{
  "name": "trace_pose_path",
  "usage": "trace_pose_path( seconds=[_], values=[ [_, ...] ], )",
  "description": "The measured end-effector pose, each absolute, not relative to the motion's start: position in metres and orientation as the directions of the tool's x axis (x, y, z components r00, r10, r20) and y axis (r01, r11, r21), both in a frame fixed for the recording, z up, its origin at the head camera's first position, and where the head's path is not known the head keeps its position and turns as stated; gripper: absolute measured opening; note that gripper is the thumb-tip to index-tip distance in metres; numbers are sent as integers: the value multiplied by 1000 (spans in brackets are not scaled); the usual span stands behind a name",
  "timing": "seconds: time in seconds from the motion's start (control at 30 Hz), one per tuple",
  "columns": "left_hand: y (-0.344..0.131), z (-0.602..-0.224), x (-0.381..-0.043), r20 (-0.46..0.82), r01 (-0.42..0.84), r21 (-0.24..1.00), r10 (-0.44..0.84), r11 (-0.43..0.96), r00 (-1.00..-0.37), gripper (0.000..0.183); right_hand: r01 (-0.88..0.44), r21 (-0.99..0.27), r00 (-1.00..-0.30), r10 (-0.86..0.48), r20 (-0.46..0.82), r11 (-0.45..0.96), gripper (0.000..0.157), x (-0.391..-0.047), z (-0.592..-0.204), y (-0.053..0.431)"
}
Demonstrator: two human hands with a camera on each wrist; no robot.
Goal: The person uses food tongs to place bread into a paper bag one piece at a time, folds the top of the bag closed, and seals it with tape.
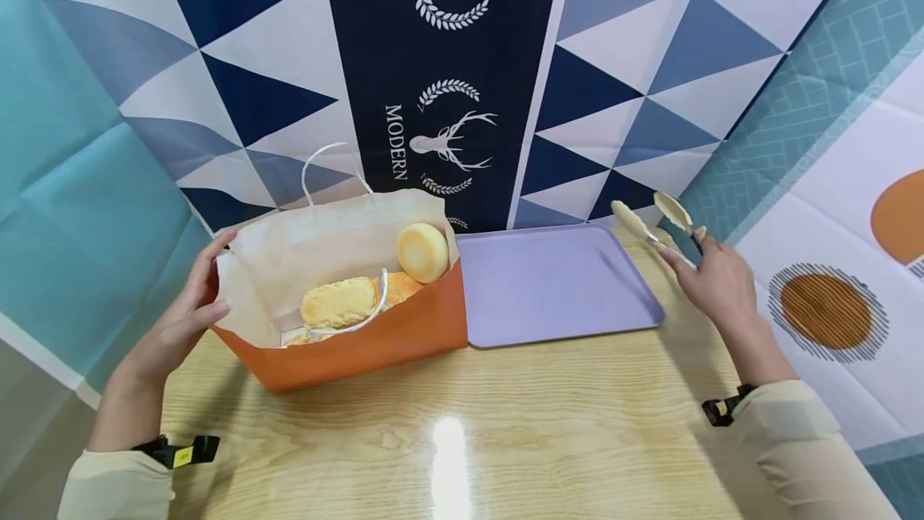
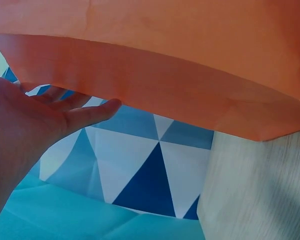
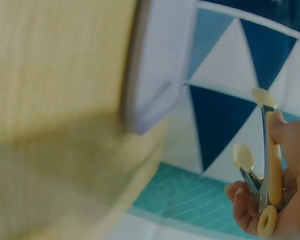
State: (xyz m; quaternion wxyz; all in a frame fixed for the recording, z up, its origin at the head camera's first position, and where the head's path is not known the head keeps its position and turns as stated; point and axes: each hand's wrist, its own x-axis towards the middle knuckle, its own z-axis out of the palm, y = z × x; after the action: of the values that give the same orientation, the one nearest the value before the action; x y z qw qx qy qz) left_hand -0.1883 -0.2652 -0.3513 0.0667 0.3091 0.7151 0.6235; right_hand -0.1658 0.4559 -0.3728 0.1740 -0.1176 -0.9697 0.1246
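An orange paper bag with a pale inside and white cord handles lies tipped on the table at the left, its opening facing up toward me. Inside it are a round bun, an oblong pastry and other bread partly hidden by a handle. My left hand touches the bag's left side, thumb and fingers spread; the left wrist view shows the fingers extended along it. Over at the right, my right hand grips cream-tipped tongs, held in the air with their two ends apart.
A lilac tray lies flat on the wooden table, close against the bag's right side. Patterned cloth hangs behind the table, and more cloth covers both sides.
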Motion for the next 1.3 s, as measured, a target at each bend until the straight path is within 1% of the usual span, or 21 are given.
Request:
trace_pose_path(
  seconds=[0.13,0.2,0.3,0.63,0.83,0.97,1.3],
  values=[
    [-265,-352,-188,287,354,935,529,26,-798,78,228,-249,-919,292,265,941,92,-165,-390,472],
    [-266,-352,-188,286,350,937,531,22,-798,78,252,-231,-925,304,226,940,96,-165,-398,480],
    [-265,-351,-188,282,349,937,529,29,-800,78,275,-206,-932,313,182,939,98,-165,-408,492],
    [-265,-348,-187,284,353,935,526,35,-802,77,305,-201,-942,327,83,931,94,-160,-434,507],
    [-266,-348,-187,278,350,936,520,42,-807,78,322,-182,-941,335,47,929,86,-162,-442,508],
    [-267,-349,-188,282,352,935,520,39,-806,77,347,-162,-936,353,9,924,84,-162,-440,507],
    [-270,-355,-191,295,361,932,530,23,-795,77,361,-128,-933,354,-69,924,93,-158,-443,507]
  ],
)
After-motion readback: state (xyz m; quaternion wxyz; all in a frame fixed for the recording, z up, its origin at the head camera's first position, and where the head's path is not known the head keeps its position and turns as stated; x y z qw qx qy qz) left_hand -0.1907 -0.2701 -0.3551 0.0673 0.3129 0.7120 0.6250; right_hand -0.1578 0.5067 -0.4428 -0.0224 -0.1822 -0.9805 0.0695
